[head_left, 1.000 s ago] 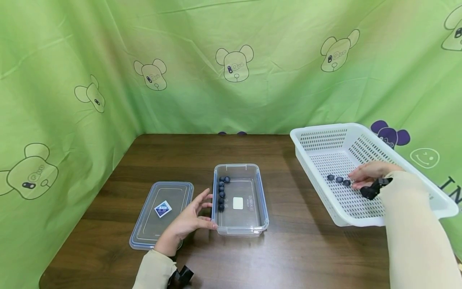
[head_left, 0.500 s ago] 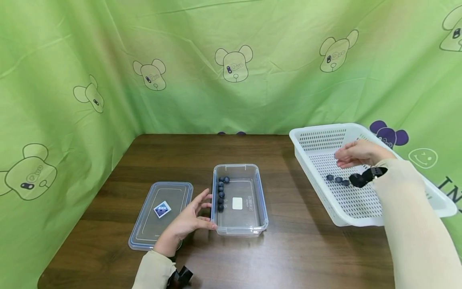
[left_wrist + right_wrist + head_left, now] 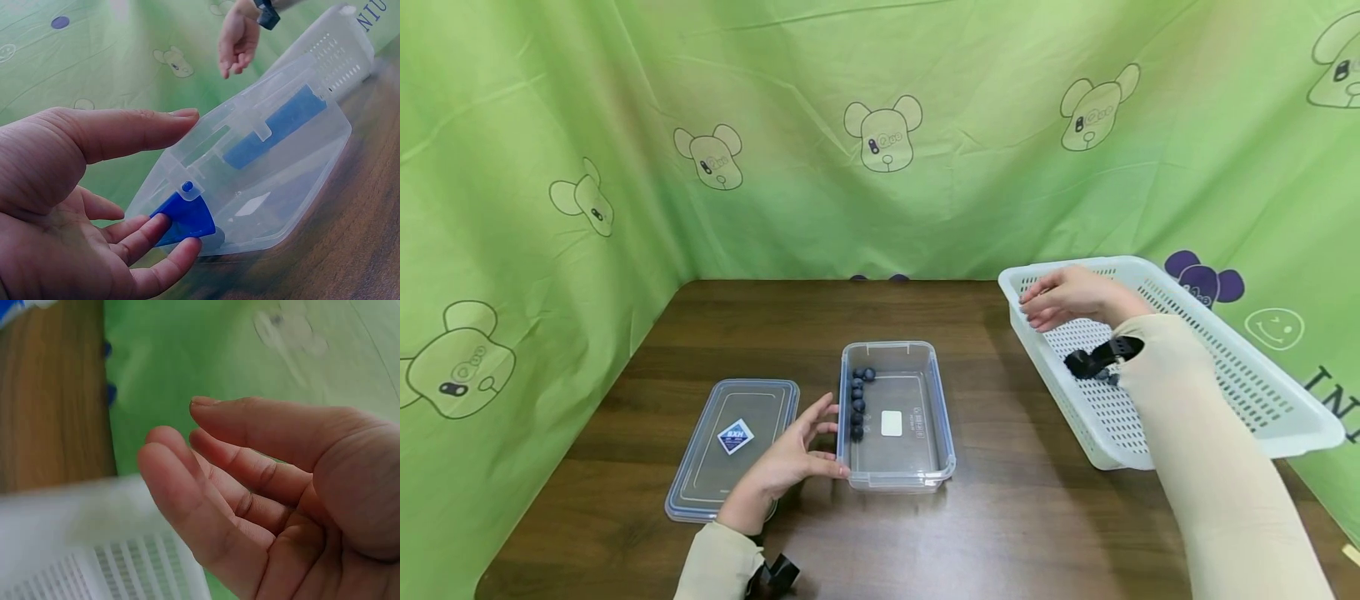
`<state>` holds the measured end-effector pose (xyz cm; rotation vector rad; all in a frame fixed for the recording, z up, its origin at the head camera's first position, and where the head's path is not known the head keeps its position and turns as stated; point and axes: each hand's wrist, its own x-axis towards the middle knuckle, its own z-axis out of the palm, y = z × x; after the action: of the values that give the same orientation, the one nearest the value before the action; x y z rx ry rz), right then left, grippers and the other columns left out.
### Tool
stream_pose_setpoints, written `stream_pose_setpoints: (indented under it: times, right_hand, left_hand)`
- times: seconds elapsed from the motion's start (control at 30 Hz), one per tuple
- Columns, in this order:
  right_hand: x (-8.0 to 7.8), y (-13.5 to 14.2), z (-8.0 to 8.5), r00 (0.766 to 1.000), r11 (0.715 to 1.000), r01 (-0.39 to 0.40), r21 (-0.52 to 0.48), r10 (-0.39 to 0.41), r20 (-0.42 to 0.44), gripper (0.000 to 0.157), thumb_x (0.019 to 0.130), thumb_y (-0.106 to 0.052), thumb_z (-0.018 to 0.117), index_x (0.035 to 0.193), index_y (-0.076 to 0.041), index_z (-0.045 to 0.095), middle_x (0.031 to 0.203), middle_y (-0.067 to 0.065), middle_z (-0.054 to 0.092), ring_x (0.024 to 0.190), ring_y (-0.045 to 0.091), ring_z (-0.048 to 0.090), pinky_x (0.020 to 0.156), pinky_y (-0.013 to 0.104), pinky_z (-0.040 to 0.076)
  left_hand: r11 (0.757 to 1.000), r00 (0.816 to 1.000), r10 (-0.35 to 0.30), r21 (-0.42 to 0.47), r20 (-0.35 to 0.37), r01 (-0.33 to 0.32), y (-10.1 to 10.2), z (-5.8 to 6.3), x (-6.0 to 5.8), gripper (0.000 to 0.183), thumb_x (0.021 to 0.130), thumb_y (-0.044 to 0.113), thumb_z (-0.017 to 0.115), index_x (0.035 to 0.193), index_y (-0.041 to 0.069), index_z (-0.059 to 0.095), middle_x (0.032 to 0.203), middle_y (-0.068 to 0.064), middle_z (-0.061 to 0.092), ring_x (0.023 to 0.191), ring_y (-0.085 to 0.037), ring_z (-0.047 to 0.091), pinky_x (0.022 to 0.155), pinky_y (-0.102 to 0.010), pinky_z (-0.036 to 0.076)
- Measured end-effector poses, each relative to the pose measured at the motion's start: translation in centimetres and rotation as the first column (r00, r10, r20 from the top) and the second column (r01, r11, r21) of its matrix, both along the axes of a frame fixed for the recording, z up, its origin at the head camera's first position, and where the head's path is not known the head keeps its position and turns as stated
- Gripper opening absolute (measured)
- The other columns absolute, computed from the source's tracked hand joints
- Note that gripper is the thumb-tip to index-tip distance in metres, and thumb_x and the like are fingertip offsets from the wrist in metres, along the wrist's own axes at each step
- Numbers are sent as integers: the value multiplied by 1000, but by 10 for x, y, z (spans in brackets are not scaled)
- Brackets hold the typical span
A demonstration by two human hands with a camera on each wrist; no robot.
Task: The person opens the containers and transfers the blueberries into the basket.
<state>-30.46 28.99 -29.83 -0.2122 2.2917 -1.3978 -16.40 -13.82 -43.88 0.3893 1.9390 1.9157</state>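
Observation:
My left hand rests at the left wall of a clear plastic food container, thumb near its front corner. In the left wrist view its loosely bent fingers touch a blue tab on the container's side. Several blueberries line the container's left inner edge. My right hand hovers over the left rim of a white slotted basket. Its fingers are loosely curved, and no berry shows between thumb and fingertips. Blueberries in the basket are partly hidden behind the right wrist camera.
A clear lid with a blue rim and diamond label lies left of the container, partly under the left forearm. All stand on a brown wooden table. A green patterned curtain hangs behind and at the sides.
My right hand has risen from beside the blueberries in the basket and moved left to the basket's rim. The left hand, container and lid stay put.

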Motion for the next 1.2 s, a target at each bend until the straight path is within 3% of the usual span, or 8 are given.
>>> stream_pose_setpoints:
  times: [0.23,0.43,0.63,1.0,1.2]
  right_hand:
    - [-3,-59,-13,995,994,-100,37,101,-25,28,90,1,66,113,15,58,78,8,69,72,19,69,73,37,59]
    - [-4,-105,-32,986,986,-166,11,166,26,27,88,4,66,111,17,59,76,14,70,67,20,70,69,36,60]
    - [-3,-141,-53,967,968,-248,29,246,63,25,89,5,64,109,18,59,73,12,70,66,18,69,69,37,60]
    - [-1,-186,-84,964,968,-240,73,228,138,27,92,5,61,116,16,58,80,17,69,71,20,69,74,36,59]
    - [1,-198,-95,963,966,-237,103,221,153,37,93,3,61,128,14,56,83,17,67,75,23,70,74,35,59]
  left_hand:
    - [1000,1000,-4,12,-2,4,0,0,0,108,72,-15,77,155,-7,8,155,-28,24,132,-40,35,91,-35,51]
    - [1000,1000,-8,19,0,8,1,0,0,108,72,-15,76,155,-7,7,155,-28,23,133,-41,33,91,-35,51]
    - [1000,1000,-11,13,-1,11,2,0,0,108,73,-14,77,155,-7,7,155,-28,23,132,-41,34,92,-36,51]
    - [1000,1000,-11,14,-1,11,1,1,0,109,73,-13,78,155,-8,7,155,-29,24,130,-38,36,92,-36,51]
    - [1000,1000,-14,15,-2,14,2,2,1,109,73,-13,78,155,-8,7,155,-29,24,131,-39,35,92,-36,51]
